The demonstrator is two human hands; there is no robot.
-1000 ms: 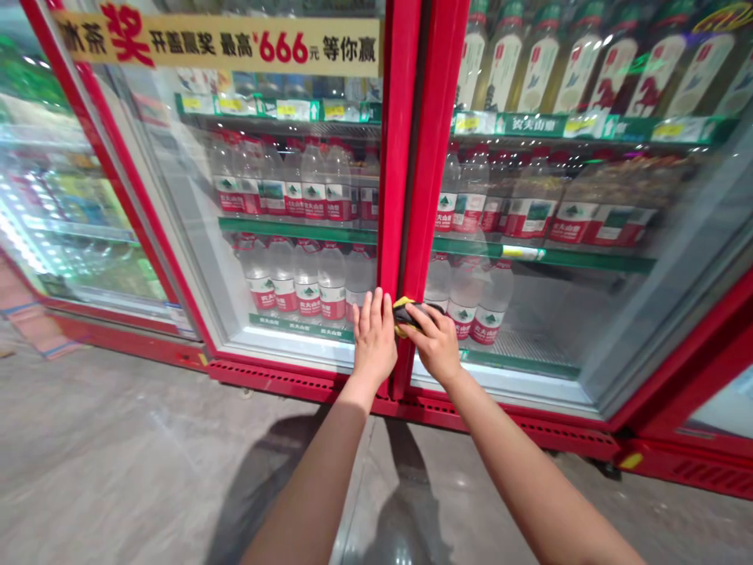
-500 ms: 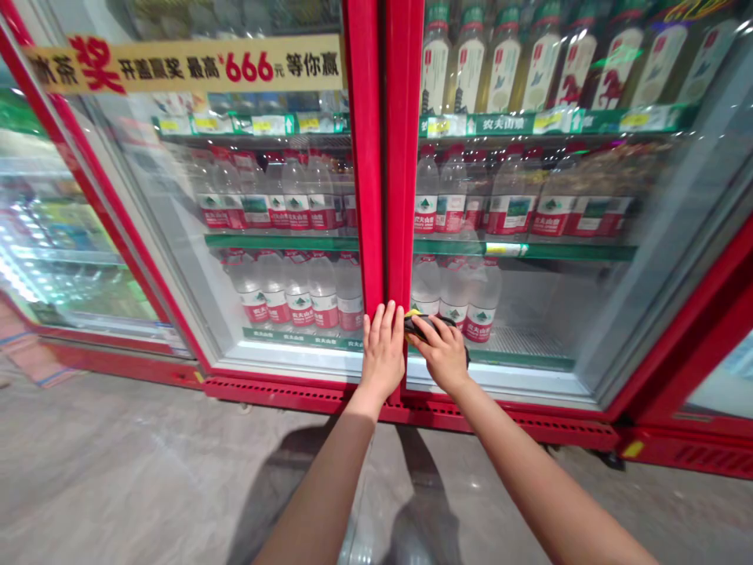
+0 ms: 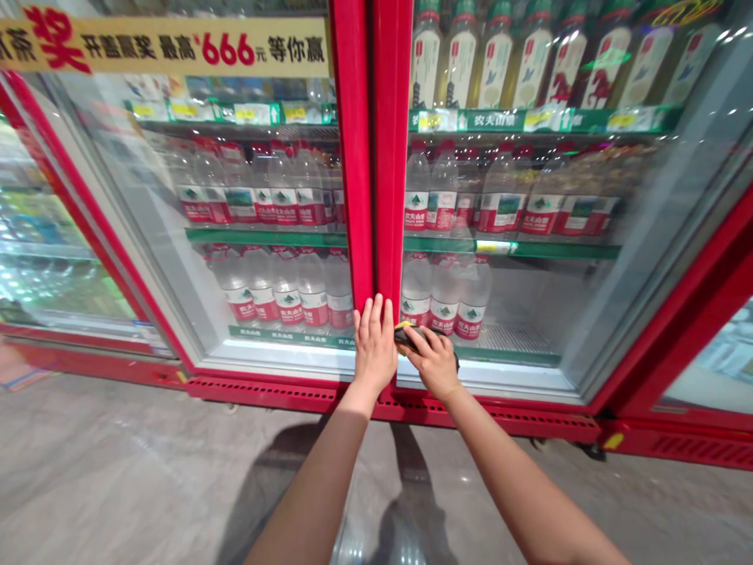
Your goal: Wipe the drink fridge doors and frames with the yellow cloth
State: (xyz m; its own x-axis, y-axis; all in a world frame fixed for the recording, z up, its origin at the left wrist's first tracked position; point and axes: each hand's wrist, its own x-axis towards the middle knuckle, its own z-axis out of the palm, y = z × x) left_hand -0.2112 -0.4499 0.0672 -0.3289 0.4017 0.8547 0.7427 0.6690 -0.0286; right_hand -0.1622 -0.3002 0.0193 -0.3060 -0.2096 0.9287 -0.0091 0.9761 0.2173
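My left hand (image 3: 375, 349) lies flat, fingers stretched upward, against the lower part of the red door frames (image 3: 393, 196) where two glass cooler doors meet. Just right of it, my right hand (image 3: 432, 362) is closed over a small black-and-yellow object (image 3: 405, 337), pressed near the inner edge of the right door. Fingers cover most of that object, so its kind cannot be made out. Behind the glass by my right hand stand water bottles (image 3: 472, 302) with red-and-white labels.
More water bottles (image 3: 288, 294) fill the left side's lower shelves. Tea-coloured bottles (image 3: 494, 67) line the upper right shelf. A yellow banner (image 3: 176, 49) crosses the left door. A red vented base (image 3: 264, 392) runs above the grey floor (image 3: 118, 471). Another cooler (image 3: 52, 243) adjoins at left.
The view has shifted slightly, so the coolers sit further left. My right hand has slid a little lower with the black-and-yellow object. My left hand stays on the door frames.
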